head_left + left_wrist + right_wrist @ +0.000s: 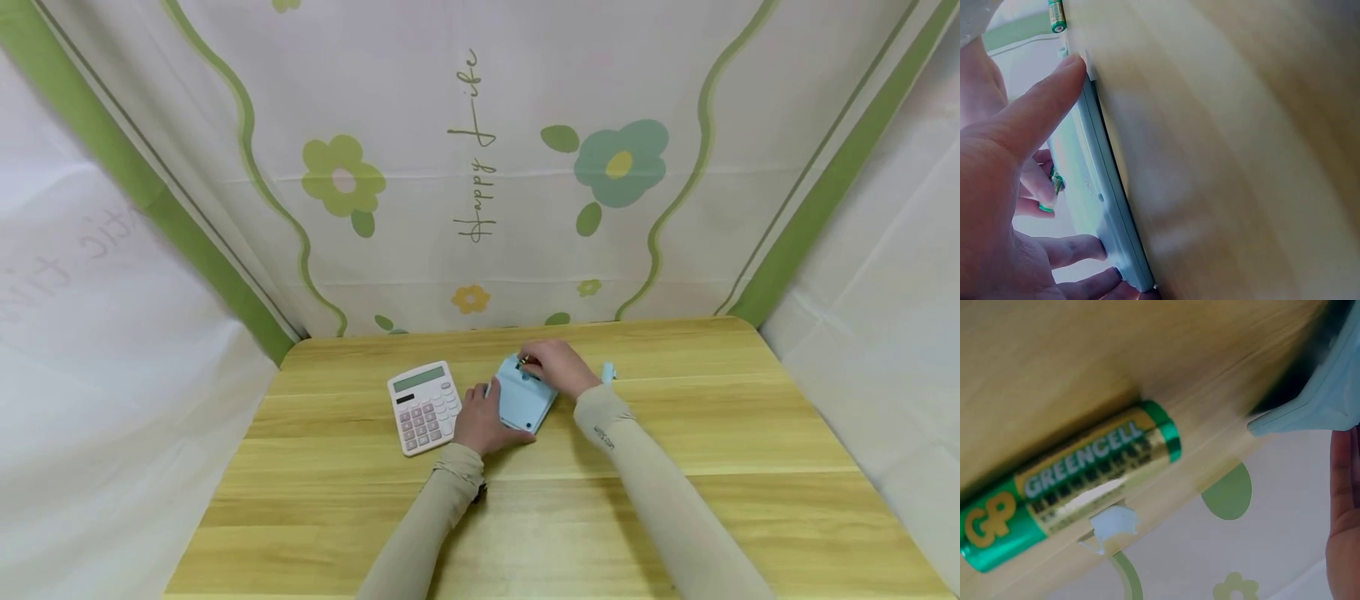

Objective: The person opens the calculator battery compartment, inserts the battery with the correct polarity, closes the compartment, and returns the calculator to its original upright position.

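A light blue calculator (525,402) lies face down on the wooden table, its battery compartment at the far end. My left hand (483,421) holds its edges, thumb on the near edge and fingers on the left side. At the compartment, my right hand (558,367) pinches a green and gold battery (1056,181). Another GP Greencell battery (1072,487) lies on the table by the right wrist; my right hand and arm hide it in the head view. The small blue battery cover (608,372) lies right of the right hand.
A white and pink calculator (424,408) lies face up just left of my left hand. Beyond the table's (337,517) back edge hangs a flower-print cloth (420,100), with more cloth at both sides.
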Demonstrator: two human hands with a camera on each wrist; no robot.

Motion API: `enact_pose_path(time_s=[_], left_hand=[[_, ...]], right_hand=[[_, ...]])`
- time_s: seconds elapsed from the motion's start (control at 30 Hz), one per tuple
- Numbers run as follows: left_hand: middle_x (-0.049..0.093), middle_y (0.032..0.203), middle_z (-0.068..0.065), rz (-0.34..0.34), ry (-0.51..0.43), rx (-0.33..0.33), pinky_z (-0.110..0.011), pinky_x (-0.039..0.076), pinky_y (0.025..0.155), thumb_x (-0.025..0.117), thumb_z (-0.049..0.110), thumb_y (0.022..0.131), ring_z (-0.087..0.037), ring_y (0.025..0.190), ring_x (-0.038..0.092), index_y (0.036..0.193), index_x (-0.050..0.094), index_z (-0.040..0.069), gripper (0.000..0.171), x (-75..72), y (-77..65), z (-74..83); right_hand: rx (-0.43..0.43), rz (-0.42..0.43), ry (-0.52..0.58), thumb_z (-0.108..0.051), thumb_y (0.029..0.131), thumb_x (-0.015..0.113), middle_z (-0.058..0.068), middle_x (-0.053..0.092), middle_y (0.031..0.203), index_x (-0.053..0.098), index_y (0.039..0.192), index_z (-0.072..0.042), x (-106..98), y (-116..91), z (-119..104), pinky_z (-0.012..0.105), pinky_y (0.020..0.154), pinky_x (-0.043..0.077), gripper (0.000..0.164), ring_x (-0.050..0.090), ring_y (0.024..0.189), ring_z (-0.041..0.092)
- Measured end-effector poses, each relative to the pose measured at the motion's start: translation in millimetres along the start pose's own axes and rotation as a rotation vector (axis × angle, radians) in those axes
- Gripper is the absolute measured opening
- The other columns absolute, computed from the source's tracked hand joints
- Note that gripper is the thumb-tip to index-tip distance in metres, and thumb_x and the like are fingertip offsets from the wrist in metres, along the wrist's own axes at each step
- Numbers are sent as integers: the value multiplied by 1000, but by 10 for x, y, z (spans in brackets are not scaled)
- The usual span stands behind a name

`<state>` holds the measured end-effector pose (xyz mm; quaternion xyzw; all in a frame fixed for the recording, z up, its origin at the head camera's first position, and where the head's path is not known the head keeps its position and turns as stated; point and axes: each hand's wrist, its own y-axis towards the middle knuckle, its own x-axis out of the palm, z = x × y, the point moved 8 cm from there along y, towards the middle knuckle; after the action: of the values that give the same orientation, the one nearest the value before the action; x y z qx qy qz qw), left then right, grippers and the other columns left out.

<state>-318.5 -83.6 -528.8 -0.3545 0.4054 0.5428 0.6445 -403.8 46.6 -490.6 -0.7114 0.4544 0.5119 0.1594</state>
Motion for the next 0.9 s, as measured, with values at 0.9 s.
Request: enact_pose_path(time_s=[0.9], left_hand=[[49, 149, -27, 13, 30, 8, -49, 51, 106, 90, 63, 68, -42, 134, 49, 158, 36, -3, 124, -19, -9, 28]], right_hand=[[-86, -44, -112, -24, 100, 71, 0, 59, 92, 75, 128, -13, 112, -120, -21, 26, 67, 47, 30, 51, 75, 10]])
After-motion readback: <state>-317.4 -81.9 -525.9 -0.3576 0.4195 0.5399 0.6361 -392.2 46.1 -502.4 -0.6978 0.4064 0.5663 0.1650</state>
